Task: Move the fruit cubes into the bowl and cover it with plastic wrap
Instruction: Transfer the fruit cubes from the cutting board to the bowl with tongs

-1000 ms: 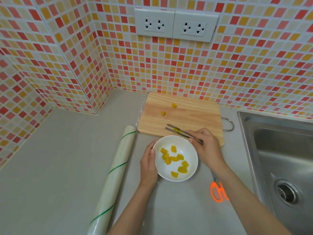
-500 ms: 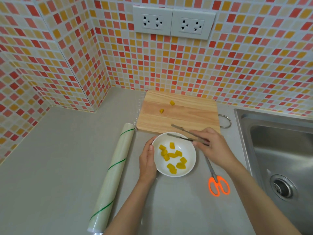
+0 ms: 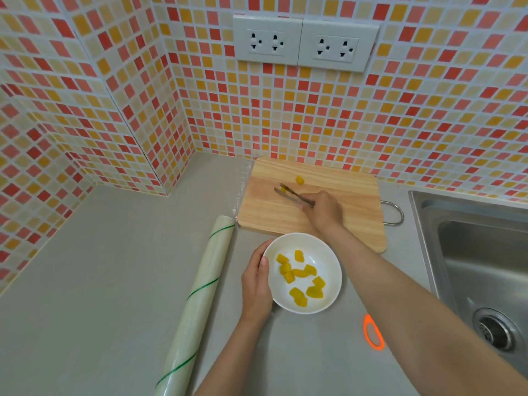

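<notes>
Nearest, the plastic wrap roll lies on the grey counter, left of everything, with orange scissors to the right. Between them, the left hand cups the left rim of the white bowl, which holds yellow fruit cubes. Farther back, over the wooden cutting board, the right hand grips metal tongs, their tips set around one cube. Another cube sits just beyond on the board. Steel sink on the right.

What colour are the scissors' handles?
Bright orange, seen in the head view: scissors lying right of the bowl.
</notes>
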A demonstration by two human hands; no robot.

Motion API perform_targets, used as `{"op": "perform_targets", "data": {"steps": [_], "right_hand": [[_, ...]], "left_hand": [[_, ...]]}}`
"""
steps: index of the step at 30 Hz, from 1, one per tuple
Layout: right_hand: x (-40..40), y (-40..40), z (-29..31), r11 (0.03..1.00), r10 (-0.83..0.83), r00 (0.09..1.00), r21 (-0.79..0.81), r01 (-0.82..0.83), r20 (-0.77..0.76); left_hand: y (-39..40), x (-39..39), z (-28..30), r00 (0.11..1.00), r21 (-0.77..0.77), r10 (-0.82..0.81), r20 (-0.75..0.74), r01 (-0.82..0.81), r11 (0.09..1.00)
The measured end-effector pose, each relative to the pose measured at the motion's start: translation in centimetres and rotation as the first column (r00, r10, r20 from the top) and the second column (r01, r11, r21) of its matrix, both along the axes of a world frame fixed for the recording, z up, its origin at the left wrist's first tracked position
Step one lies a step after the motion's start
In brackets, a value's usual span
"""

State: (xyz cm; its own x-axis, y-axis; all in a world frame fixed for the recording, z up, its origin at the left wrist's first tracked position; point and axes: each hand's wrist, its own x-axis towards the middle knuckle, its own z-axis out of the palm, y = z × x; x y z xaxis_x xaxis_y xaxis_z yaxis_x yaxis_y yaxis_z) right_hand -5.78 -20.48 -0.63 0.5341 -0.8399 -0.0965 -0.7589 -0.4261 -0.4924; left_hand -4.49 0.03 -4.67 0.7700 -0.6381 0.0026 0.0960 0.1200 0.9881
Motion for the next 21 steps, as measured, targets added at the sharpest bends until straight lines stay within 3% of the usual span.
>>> {"op": "perform_targets", "data": {"steps": [4,14,17,21], "right_hand": [[-0.6,-0.5,-0.6,0.998,-0.054,0.998,-0.01,0.055,0.017],[-9.0,4.5,1.8,0.996,0.089,0.921,-0.012,-0.091,0.379],[-11.9,5.8,3.0,0.982,0.188,0.923,-0.036,-0.187,0.336],[-14.3,6.6,4.0,0.929,0.365,0.93,-0.083,-0.361,0.044]], "left_hand": [[-0.1,-0.2,0.0,1.0,-0.004,0.012,0.019,-0.012,1.0],[-0.1,-0.3,0.0,1.0,0.004,0.005,0.03,-0.005,1.0],[-0.2,-0.2,-0.1,1.0,0.0,0.003,0.022,-0.003,1.0],[-0.2,-0.2,-0.1,1.0,-0.005,0.005,0.017,-0.005,1.0]]}}
